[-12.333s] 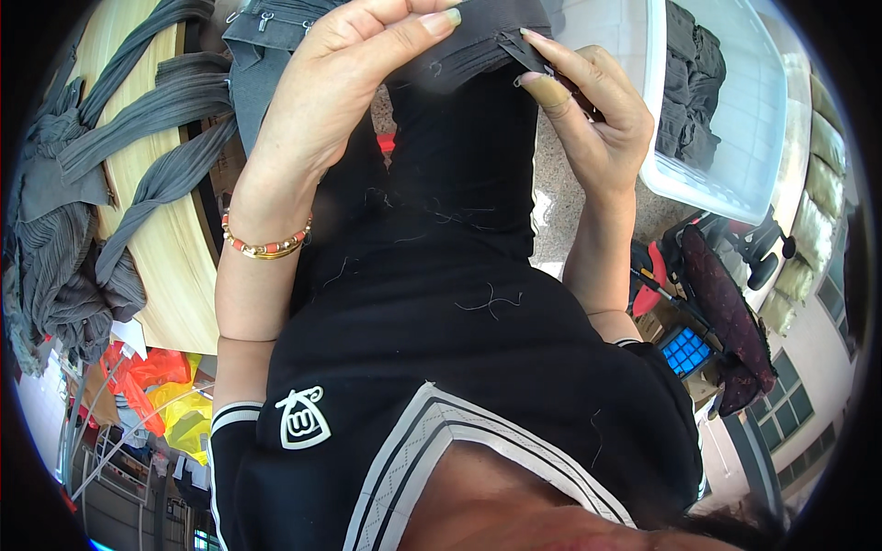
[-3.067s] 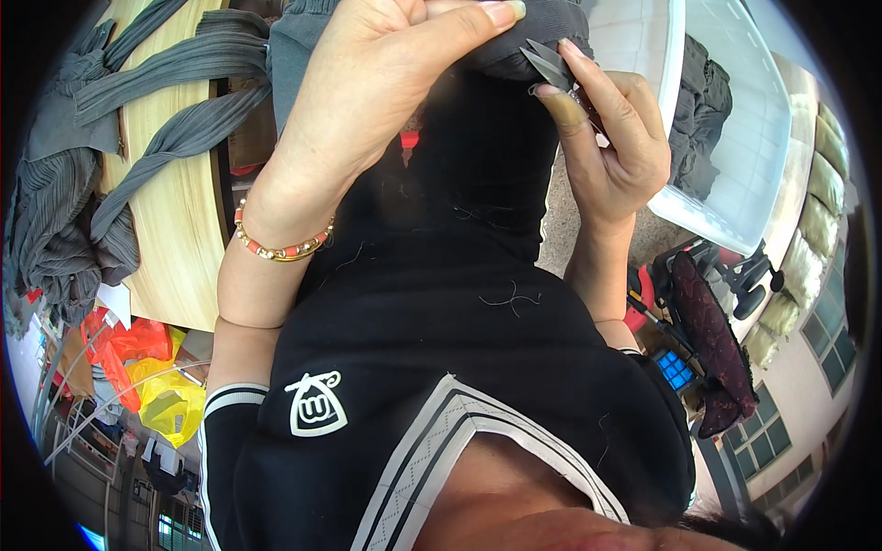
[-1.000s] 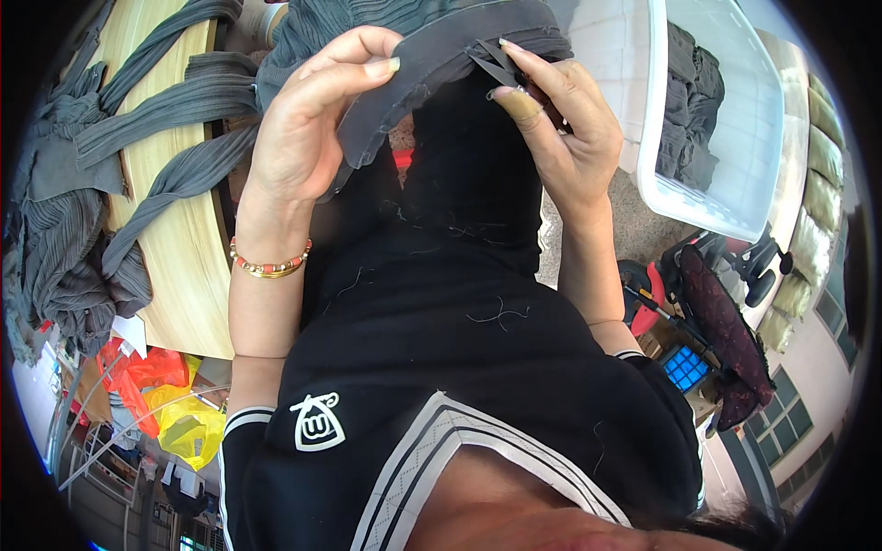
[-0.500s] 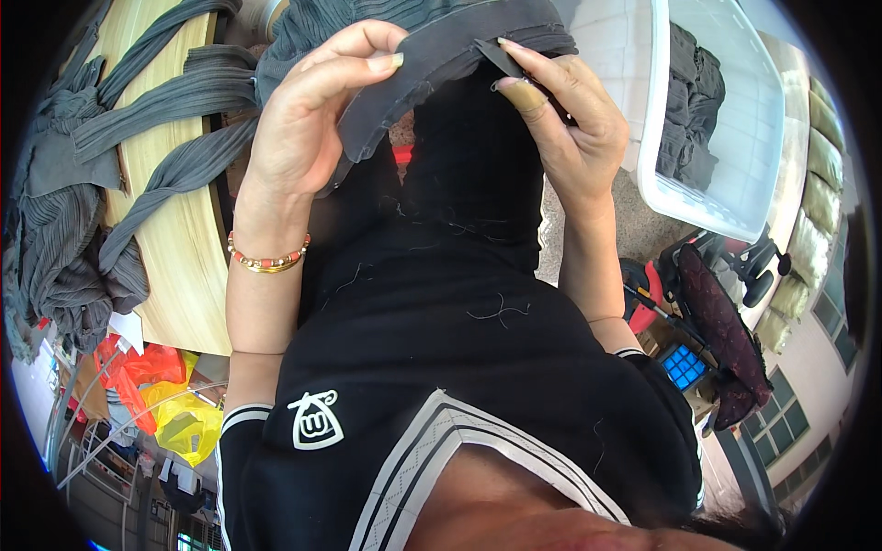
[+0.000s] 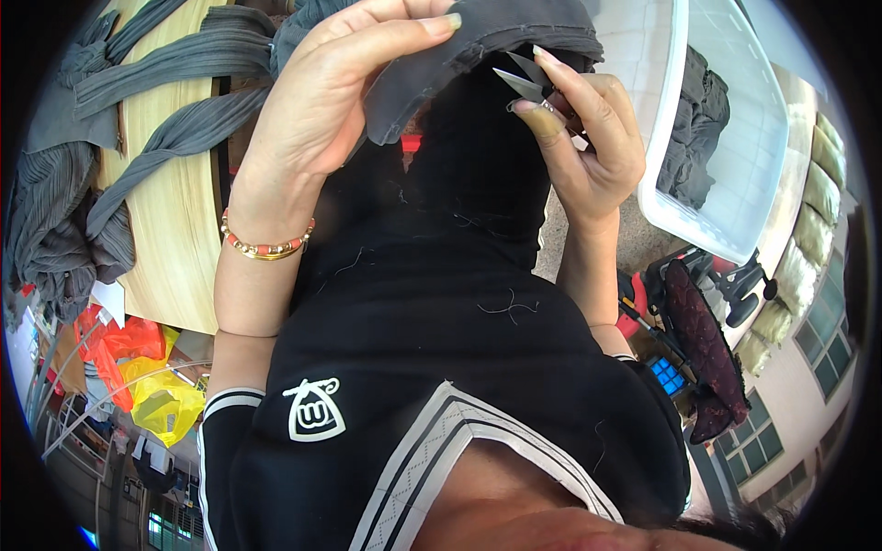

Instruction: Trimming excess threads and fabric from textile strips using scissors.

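Between the thumb and fingers of my left hand [image 5: 317, 101] is a curved dark grey fabric piece [image 5: 418, 84], held up in front of my lap. Its lower edge looks rough, with loose bits along it. Thread snips [image 5: 520, 84] sit in my right hand [image 5: 593, 138], closed round them, with the two pointed blades spread apart. The blade tips point toward the fabric's inner edge, close beside it. The thumb of that hand has a yellowish covering. Whether the blades touch a thread is too small to tell.
On the left, ribbed dark grey garments [image 5: 175, 60] lie over a pale wooden table [image 5: 175, 248]. A translucent white bin [image 5: 717, 234] on the right holds dark folded cloth [image 5: 694, 129]. Red and yellow plastic bags [image 5: 165, 399] are at lower left. A dark red padded seat [image 5: 703, 344] stands at right.
The snips' blades have spread apart and show more plainly. Both hands have shifted slightly to the right with the fabric, and my left hand now covers more of its upper left part.
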`<action>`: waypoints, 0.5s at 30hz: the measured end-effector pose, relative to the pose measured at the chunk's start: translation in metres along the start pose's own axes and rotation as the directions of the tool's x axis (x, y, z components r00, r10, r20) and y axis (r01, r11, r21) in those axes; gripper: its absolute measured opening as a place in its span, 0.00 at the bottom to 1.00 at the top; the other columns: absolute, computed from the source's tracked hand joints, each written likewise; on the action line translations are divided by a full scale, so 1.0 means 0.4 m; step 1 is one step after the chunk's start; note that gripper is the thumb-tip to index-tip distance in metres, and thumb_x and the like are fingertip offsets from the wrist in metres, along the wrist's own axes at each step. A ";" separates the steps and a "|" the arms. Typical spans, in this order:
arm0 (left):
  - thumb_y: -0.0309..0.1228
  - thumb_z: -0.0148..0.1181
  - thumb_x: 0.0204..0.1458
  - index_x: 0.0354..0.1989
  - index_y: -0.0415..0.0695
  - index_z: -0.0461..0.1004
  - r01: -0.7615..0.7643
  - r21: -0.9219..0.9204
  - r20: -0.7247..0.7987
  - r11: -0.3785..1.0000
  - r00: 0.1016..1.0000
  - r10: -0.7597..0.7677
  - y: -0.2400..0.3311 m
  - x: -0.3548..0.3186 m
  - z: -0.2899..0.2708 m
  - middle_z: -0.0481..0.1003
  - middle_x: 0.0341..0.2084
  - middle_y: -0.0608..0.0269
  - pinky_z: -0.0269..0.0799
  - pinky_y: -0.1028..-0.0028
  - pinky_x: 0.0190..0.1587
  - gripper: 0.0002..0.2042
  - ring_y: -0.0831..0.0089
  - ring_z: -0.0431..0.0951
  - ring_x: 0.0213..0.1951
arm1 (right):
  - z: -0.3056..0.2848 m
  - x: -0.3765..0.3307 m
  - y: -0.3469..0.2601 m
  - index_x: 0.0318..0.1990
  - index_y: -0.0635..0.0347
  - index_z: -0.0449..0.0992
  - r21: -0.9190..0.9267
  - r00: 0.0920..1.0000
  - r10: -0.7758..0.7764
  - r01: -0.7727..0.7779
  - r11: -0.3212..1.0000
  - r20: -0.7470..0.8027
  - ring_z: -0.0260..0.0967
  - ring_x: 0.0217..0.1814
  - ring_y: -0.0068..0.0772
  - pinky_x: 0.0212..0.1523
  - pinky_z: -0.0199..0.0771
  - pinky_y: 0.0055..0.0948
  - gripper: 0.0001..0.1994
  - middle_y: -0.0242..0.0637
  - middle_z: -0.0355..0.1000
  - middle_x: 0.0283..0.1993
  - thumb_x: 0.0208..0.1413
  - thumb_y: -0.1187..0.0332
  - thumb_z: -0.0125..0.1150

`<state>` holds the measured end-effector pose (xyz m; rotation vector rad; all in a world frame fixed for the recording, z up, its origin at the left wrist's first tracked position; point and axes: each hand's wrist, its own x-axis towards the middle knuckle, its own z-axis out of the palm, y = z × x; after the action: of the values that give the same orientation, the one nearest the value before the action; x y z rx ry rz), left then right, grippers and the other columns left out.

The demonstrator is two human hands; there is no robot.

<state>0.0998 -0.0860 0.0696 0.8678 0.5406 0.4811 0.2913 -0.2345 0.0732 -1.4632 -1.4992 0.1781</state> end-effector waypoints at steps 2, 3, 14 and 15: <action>0.29 0.58 0.64 0.54 0.36 0.77 -0.011 0.000 -0.010 1.000 1.000 0.011 -0.021 0.026 -0.003 0.81 0.46 0.64 0.71 0.79 0.58 0.13 0.81 0.79 0.50 | 0.007 0.000 0.002 0.52 0.60 0.84 -0.048 0.999 -0.051 0.050 0.998 -0.017 0.65 0.28 0.22 0.27 0.65 0.21 0.25 0.30 0.70 0.31 0.42 0.74 0.81; 0.26 0.58 0.65 0.52 0.36 0.75 -0.197 -0.211 0.278 0.957 0.927 0.252 -0.048 0.067 -0.007 0.81 0.44 0.63 0.74 0.80 0.51 0.11 0.81 0.79 0.45 | 0.012 0.003 0.002 0.52 0.60 0.84 -0.043 0.998 -0.055 0.054 0.998 -0.012 0.65 0.28 0.22 0.27 0.65 0.21 0.25 0.30 0.70 0.31 0.42 0.74 0.81; 0.23 0.57 0.65 0.47 0.38 0.76 -0.347 -0.417 0.417 0.840 0.748 0.516 -0.039 0.057 0.021 0.80 0.39 0.65 0.77 0.83 0.42 0.06 0.83 0.80 0.38 | 0.004 0.011 -0.003 0.53 0.61 0.84 -0.096 0.994 -0.105 0.102 0.990 -0.031 0.66 0.28 0.23 0.27 0.66 0.21 0.27 0.31 0.70 0.30 0.39 0.75 0.81; 0.23 0.57 0.65 0.47 0.38 0.76 -0.147 -0.294 0.209 0.944 0.954 0.213 0.002 0.018 0.049 0.80 0.39 0.65 0.77 0.83 0.42 0.06 0.83 0.80 0.38 | 0.000 0.007 -0.002 0.53 0.61 0.84 -0.099 0.994 -0.103 0.099 0.990 -0.032 0.66 0.28 0.23 0.27 0.66 0.21 0.27 0.31 0.70 0.30 0.39 0.75 0.81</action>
<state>0.1176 -0.0926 0.0789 0.6966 0.1655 0.5953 0.2916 -0.2322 0.0752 -1.4556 -1.5661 0.0165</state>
